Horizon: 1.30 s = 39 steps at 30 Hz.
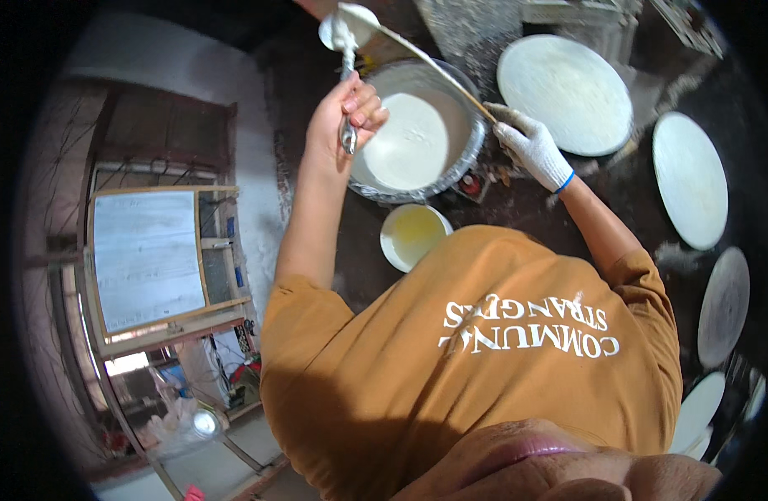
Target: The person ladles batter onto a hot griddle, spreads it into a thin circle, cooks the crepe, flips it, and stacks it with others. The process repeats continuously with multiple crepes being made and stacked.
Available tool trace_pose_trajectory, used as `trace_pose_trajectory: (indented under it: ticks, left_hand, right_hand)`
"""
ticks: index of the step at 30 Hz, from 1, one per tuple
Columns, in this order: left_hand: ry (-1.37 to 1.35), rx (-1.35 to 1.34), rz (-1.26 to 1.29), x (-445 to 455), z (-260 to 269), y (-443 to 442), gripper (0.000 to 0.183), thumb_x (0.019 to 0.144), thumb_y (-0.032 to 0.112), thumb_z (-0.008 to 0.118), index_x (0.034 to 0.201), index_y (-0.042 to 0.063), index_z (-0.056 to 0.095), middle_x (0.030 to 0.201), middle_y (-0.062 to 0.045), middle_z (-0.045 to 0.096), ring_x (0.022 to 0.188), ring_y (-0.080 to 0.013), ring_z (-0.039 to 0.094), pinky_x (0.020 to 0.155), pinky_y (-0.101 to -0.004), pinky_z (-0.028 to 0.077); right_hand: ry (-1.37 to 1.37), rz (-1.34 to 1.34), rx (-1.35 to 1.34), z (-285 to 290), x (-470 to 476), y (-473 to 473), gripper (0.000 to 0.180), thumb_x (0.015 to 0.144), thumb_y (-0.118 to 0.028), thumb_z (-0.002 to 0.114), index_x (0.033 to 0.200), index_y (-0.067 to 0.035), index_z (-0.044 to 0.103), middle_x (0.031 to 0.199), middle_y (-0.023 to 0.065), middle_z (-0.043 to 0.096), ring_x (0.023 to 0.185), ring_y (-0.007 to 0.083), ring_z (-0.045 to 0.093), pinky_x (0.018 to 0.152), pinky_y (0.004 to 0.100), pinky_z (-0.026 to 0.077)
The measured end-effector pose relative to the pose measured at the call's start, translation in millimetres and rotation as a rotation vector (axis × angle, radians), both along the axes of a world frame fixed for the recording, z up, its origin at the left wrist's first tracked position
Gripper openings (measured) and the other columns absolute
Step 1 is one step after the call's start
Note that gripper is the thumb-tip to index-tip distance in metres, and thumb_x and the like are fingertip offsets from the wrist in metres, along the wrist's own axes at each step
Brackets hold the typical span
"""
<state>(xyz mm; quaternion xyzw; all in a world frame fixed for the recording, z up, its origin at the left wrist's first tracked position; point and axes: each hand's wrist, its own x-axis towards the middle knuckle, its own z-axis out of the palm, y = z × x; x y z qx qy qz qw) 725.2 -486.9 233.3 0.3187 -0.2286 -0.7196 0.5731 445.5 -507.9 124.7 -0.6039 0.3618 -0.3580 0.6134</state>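
Bare and closed, my left hand (353, 113) grips the metal handle of a ladle (348, 136), raised over the far left rim of a large basin. Thick white batter clings to the ladle. My right hand (531, 147), in a white knitted glove with a blue cuff, holds a thin wooden stick (443, 72) beyond the basin's right side. The stick's far end, coated in white, reaches the ladle; whether they touch I cannot tell. Below the ladle, the basin (462, 172) holds creamy white batter (409, 144).
A white tub (389, 247) of yellow liquid stands between the basin and my body. Round flat plates curve along my right: a pale one (565, 94), another pale one (691, 181) and a grey one (723, 307). On my left a white sheet (149, 257) hangs in a wooden frame.
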Motion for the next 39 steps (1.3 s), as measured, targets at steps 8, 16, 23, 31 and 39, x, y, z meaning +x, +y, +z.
trace_pose_trajectory:
  ticks: [8,16,23,31,39]
  left_hand:
    - [0.629,0.378,-0.339,-202,-81,29,0.041,0.099,0.016,0.036,0.058,0.013,0.035,0.048,0.002,0.031,0.04,-0.0091,0.028,0.052,-0.0265,0.023]
    - [0.689,0.349,-0.907,-416,-99,59,0.041,0.101,0.021,0.032,0.063,0.009,0.037,0.049,0.001,0.033,0.039,-0.0102,0.032,0.051,-0.0266,0.024]
    - [-0.054,-0.347,-1.249,-592,-85,93,0.016,0.098,0.016,0.041,0.083,0.01,0.04,0.049,0.002,0.035,0.038,-0.0102,0.034,0.043,-0.0255,0.032]
    - [-0.835,-0.944,-1.248,-755,-175,92,0.022,0.086,0.017,0.061,0.095,0.004,0.046,0.062,-0.004,0.05,0.041,-0.014,0.044,0.036,-0.0296,0.037]
    - [-1.083,-1.401,-1.392,-808,-272,92,0.045,0.08,0.026,0.064,0.11,-0.004,0.048,0.086,-0.027,0.063,0.066,-0.0367,0.064,0.062,-0.0425,0.051]
  right_hand:
    - [0.563,-0.359,-0.339,-59,-172,154,0.032,0.085,-0.011,0.059,0.116,-0.003,0.059,0.099,0.0184,0.064,0.09,0.0334,0.062,0.081,0.0381,0.048]
    - [0.347,-0.939,0.154,-57,-284,369,0.039,0.083,-0.008,0.057,0.121,-0.001,0.056,0.111,0.0176,0.063,0.1,0.0241,0.063,0.091,0.0319,0.047]
    - [0.438,-1.593,0.226,-91,-297,455,0.042,0.084,-0.01,0.06,0.125,-0.004,0.054,0.115,0.0163,0.061,0.104,0.0235,0.061,0.09,0.0318,0.047]
    - [0.361,-2.15,0.309,-138,-313,471,0.048,0.086,-0.015,0.061,0.129,0.0,0.048,0.122,0.0151,0.059,0.111,0.0189,0.057,0.093,0.0292,0.043]
    - [0.558,-2.138,0.442,-128,-315,406,0.049,0.082,-0.013,0.063,0.129,-0.006,0.05,0.118,0.0176,0.06,0.107,0.0275,0.059,0.09,0.0338,0.046]
